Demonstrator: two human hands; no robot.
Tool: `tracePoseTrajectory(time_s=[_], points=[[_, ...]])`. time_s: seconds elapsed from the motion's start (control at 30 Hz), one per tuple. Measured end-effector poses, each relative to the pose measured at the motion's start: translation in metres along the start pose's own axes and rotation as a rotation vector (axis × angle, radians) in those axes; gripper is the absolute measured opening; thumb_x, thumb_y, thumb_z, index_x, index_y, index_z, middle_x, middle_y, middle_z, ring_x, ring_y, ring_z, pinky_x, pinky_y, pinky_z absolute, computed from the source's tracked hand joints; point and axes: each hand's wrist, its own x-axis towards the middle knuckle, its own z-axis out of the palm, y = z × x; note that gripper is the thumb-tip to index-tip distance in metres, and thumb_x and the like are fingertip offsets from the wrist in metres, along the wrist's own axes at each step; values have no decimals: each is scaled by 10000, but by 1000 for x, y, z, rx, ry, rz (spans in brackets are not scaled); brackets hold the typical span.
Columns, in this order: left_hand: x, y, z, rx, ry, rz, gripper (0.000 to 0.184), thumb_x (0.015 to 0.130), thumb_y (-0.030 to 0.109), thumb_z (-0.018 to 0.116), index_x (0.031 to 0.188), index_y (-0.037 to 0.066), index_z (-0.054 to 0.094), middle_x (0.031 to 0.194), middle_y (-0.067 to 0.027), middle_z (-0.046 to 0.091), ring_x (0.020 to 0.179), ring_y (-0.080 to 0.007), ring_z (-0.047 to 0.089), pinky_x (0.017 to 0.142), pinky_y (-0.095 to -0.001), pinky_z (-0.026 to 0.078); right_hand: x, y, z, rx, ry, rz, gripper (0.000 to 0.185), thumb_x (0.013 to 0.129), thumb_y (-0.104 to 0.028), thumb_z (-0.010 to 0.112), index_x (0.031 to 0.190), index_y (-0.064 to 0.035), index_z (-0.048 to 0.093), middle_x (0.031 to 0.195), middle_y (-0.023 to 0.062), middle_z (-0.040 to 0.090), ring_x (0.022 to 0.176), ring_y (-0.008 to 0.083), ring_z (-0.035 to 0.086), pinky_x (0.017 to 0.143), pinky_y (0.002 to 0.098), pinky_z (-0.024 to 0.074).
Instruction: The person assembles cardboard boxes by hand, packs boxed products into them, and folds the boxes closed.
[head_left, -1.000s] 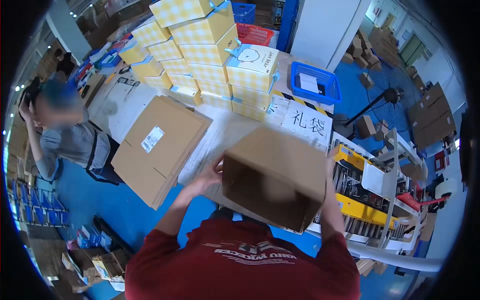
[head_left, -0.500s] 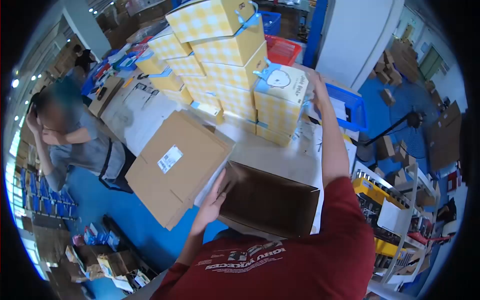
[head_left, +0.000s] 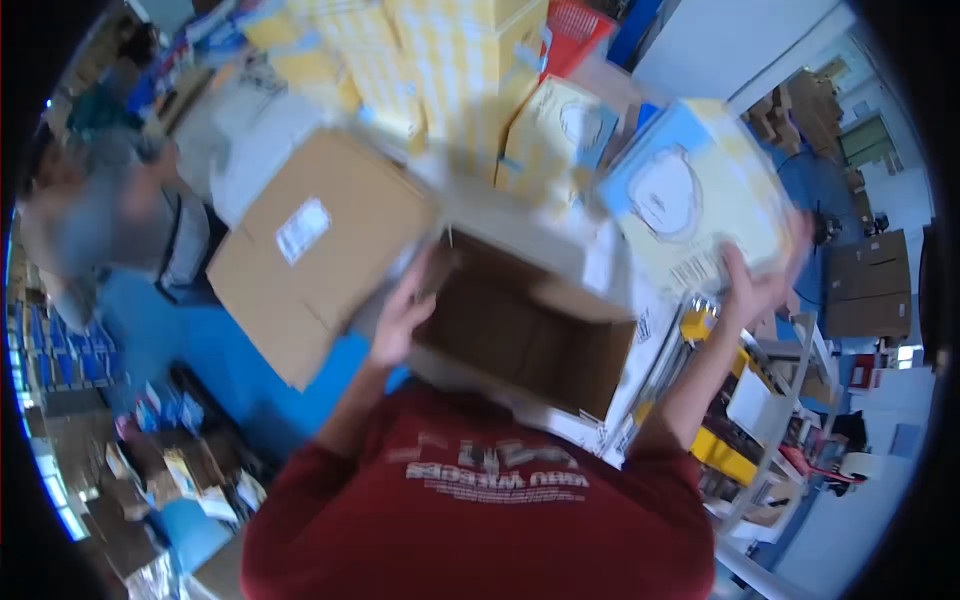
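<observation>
My right hand (head_left: 760, 285) grips a yellow-and-white checked gift box (head_left: 700, 215), tilted in the air right of the table. A white cartoon face on a blue patch shows on its side; motion blurs it. With my left hand (head_left: 405, 315) I hold the left wall of an open brown cardboard box (head_left: 540, 335), in front of my chest. Its inside looks bare. Left of that hand lies a stack of flattened cardboard (head_left: 330, 250) with a white label (head_left: 303, 230). More checked boxes (head_left: 455, 90) stand stacked on the table (head_left: 470, 200).
Behind the stacks is a red plastic basket (head_left: 577, 38). A person in grey (head_left: 110, 225) is at the table's left side. On my right stands a metal-framed rack (head_left: 775, 450) with yellow parts. Cardboard and packets (head_left: 180, 460) lie at lower left.
My right hand has lifted a checked box off the stack and brought it right and toward me. The left hand stays on the cardboard box. The view has shifted.
</observation>
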Motion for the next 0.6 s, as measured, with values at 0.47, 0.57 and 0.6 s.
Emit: tracePoseTrajectory(time_s=[0.47,0.57,0.6], points=[[28,-29,43,-26,-56,58,725,971,163,541,1630,24,274,1686,-159,294,1564,-271,255,1263,-378,215,-152,-82,-100,-63,-443,362,417,872,-258,767,1224,-61,661,1202,157,684,1086,302,653,949,449,511],[20,-28,50,295,-133,156,746,983,252,594,1629,40,287,1668,-179,321,1558,-307,274,1261,-391,225,-175,2,-111,-65,-600,536,311,971,-224,573,1129,30,658,1047,150,744,914,216,732,807,358,590],[27,-23,54,493,-285,221,769,980,313,630,1620,37,306,1652,-203,341,1556,-329,274,1262,-406,225,-155,28,-97,171,-804,686,312,961,-222,579,1122,28,673,1054,148,749,900,203,727,788,349,582]])
